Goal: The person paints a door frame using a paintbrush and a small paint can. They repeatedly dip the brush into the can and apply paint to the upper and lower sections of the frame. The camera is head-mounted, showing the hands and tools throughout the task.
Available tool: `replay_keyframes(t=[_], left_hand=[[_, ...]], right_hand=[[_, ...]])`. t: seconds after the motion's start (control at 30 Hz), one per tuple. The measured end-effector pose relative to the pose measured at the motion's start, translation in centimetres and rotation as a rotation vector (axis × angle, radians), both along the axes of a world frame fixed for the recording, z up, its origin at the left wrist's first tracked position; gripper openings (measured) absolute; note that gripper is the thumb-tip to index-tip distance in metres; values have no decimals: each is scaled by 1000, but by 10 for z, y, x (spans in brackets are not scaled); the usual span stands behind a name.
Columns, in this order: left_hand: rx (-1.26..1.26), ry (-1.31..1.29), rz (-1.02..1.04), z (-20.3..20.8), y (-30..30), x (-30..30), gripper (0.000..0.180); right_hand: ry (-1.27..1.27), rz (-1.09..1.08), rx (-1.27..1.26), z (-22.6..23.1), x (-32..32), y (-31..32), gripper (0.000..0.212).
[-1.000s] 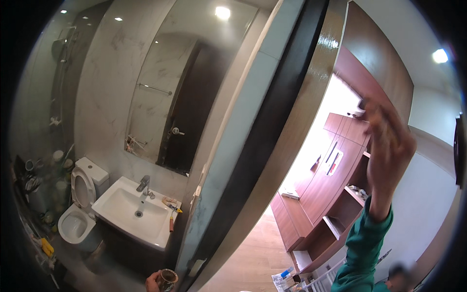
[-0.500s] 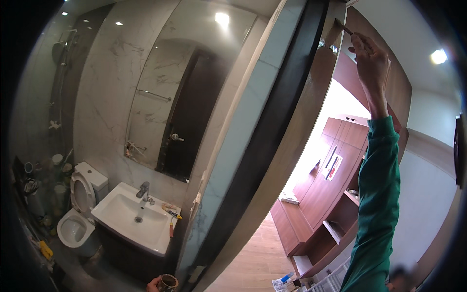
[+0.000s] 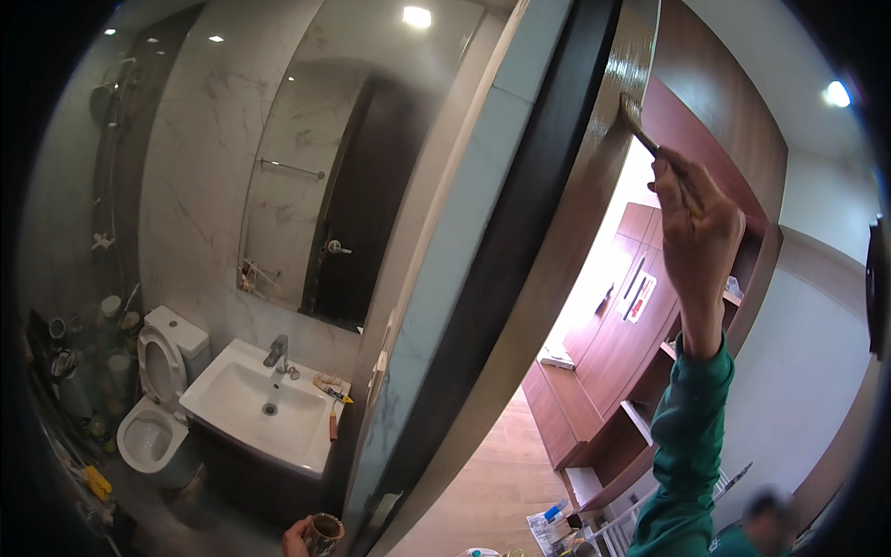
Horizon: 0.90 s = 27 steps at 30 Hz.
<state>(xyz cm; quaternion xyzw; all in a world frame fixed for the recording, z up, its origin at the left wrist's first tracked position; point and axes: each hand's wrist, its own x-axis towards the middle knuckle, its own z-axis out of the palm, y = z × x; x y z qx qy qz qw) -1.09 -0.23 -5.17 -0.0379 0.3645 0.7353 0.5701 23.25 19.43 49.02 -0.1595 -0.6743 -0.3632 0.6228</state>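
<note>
My right hand (image 3: 698, 218), raised at the upper right, has its fingers closed round the handle of a paintbrush (image 3: 642, 130). The bristles press against a brown wooden door-frame panel (image 3: 571, 209), whose upper part shines as if wet. Low in the picture my left hand (image 3: 296, 537) grips a small round pot (image 3: 325, 533) with a brown-stained rim. Only some of that hand's fingers show, and I cannot make out the pot's contents.
Left of the frame are a white sink (image 3: 264, 399) with tools on its corner, a toilet (image 3: 153, 436) and a mirror (image 3: 343, 167). Beyond the doorway stand shelving (image 3: 594, 422), a white ladder (image 3: 617, 536) and another person (image 3: 761, 529) at the lower right.
My right hand and the brush have come down along the panel, away from its top. The panel's shiny area shows more. More of the other person is in view at the lower right.
</note>
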Motion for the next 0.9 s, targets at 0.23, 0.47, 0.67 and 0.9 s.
replay_keyframes(t=[0.23, 0.47, 0.67, 0.9], left_hand=[[-32, 47, -4, -3, 3, 7, 32], [-7, 57, -54, 10, 0, 27, 49], [-57, 68, -60, 23, 8, 65, 51], [29, 105, -89, 35, 30, 117, 42]], right_hand=[[-119, 54, -101, -91, 3, -20, 29], [40, 347, -366, -172, 58, -70, 24], [172, 564, -966, -273, 117, -112, 35], [297, 763, -1504, -336, 158, -116, 36]])
